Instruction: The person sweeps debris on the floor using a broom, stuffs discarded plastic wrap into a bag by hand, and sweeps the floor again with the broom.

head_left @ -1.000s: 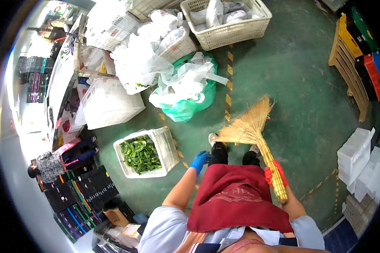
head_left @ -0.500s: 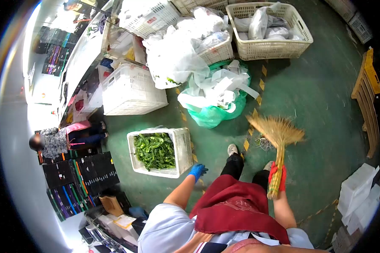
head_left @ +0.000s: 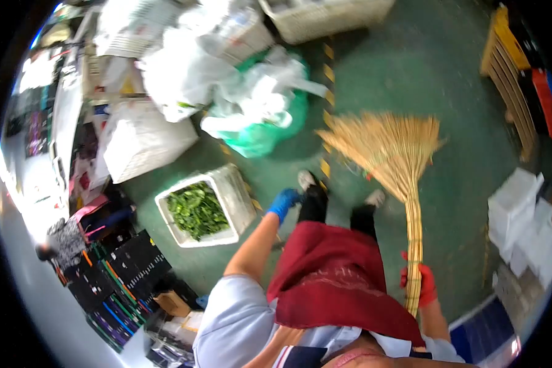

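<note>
My right hand (head_left: 427, 286), in a red glove, is wrapped round the lower end of a straw broom's handle. The broom (head_left: 413, 211) points away from me with its bristles fanned out ahead, over the green floor. My left hand (head_left: 284, 202), in a blue glove, hangs in front of me with loosely bent fingers and nothing in it. To its left stands a white plastic crate (head_left: 234, 199) holding green leafy vegetables (head_left: 197, 210). Some small litter on the floor is partly hidden behind the bristles.
Ahead lies a green bag (head_left: 254, 142) stuffed with white plastic scraps. White crates (head_left: 144, 144) and bagged goods (head_left: 190, 76) stand at the upper left. A wooden pallet (head_left: 510, 92) and white foam boxes (head_left: 514, 205) are at the right. Another person (head_left: 67, 238) is at the far left.
My right hand has drawn back towards me with the broom, which now looks larger and more spread out. The whole view has turned and shifted. The left hand stays empty.
</note>
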`<state>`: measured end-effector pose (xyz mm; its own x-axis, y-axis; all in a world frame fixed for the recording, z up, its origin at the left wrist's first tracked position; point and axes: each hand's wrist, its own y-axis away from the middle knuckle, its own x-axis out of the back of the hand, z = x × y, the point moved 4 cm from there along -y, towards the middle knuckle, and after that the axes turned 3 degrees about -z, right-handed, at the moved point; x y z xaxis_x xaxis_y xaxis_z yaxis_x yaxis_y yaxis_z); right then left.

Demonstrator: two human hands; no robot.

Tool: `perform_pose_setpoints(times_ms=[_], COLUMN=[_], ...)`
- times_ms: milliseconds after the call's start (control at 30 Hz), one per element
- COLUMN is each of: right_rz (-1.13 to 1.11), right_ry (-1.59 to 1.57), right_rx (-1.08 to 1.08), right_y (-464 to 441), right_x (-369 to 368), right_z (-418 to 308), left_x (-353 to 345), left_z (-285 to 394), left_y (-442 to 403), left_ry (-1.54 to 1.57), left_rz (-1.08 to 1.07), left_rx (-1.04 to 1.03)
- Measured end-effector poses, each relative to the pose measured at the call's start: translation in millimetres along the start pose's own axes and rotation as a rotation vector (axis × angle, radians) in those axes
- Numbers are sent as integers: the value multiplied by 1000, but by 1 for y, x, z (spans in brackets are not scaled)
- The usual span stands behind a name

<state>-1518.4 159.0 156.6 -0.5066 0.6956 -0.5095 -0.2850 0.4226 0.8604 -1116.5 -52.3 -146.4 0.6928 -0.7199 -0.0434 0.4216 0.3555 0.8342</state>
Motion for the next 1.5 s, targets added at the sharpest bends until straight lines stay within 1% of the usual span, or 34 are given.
perform_pose_setpoints(times_ms=[33,67,133,167,200,233,300,333,367,400,433,500,533,633,667,700,733,767,800,867,900,933,967,1067,1133,1167,1200,1267,1300,1367,1400,1433,1467,1500], right_rz=[100,186,425,469,471,522,603,644,687,759,827,831,828,779,787,780,759,728,867,839,826,854,848,832,827,785,741,702,683,703,681,660,640,677], right_ry=[51,111,499,474,559,623,759,815,875,960,1047,1163,1218,1349,1396,1639,1880,2117,2012,2044,2061,2081,2097,2117,2112,2129,2149,2122,2127,2114,2101,2088,2076,1971], right_rx=[35,71,29,62,89,103,171,166,157,129,103,-40,-110,-193,-213,-154,-88,-9,-118,-29,14,75,53,3,-31,-9,10,1,-16,-112,-112,-114,-116,-170], right_y=[6,-1,-34,-49,-60,-68,-73,-73,-67,-61,-58,-50,-55,-82,-99,-107,-110,-128,-129,-146,-152,-169,-182,-209,-217,-223,-228,-255,-263,-266,-262,-253,-250,-243], right_x=[-8,-14,42,48,62,95,157,189,219,242,263,306,326,374,372,400,454,456,464,458,453,419,402,372,354,348,339,311,312,306,311,317,306,292], right_z=[-14,-32,-66,-89,-107,-120,-140,-153,-167,-180,-194,-213,-220,-231,-236,-247,-261,-264,-274,-283,-288,-288,-291,-300,-305,-302,-299,-277,-265,-247,-237,-226,-220,-212], left_x=[-16,-23,-49,-61,-73,-91,-110,-116,-124,-132,-136,-143,-148,-152,-149,-142,-137,-133,-131,-122,-119,-115,-111,-111,-123,-132,-142,-158,-165,-175,-177,-177,-176,-176], left_z=[17,3,-39,-39,-39,-9,2,-7,-17,-28,-38,-66,-99,-150,-148,-132,-127,-141,-154,-106,-108,-111,-112,-92,-68,-62,-68,-63,-58,-53,-53,-54,-55,-57], left_y=[-1,-18,-66,-79,-92,-89,-106,-121,-137,-151,-168,-201,-231,-307,-321,-329,-342,-367,-389,-396,-410,-431,-442,-449,-448,-451,-463,-468,-468,-465,-463,-462,-463,-464], left_ry=[180,256,102,24,-55,-125,-161,-121,134,374,298,143,509,364,320,278,233,276,320,264,259,257,253,93,42,18,-37,-153,-209,-63,7,44,83,121], left_rz=[145,159,166,183,204,265,345,368,243,163,191,246,267,444,457,470,482,532,582,689,748,808,871,857,866,870,916,915,915,857,828,812,795,775], left_rx=[73,0,-64,-118,-172,-232,-284,-274,-106,86,93,109,211,55,111,165,220,151,80,68,50,31,10,216,235,247,175,52,-13,-121,-172,-159,-146,-135])
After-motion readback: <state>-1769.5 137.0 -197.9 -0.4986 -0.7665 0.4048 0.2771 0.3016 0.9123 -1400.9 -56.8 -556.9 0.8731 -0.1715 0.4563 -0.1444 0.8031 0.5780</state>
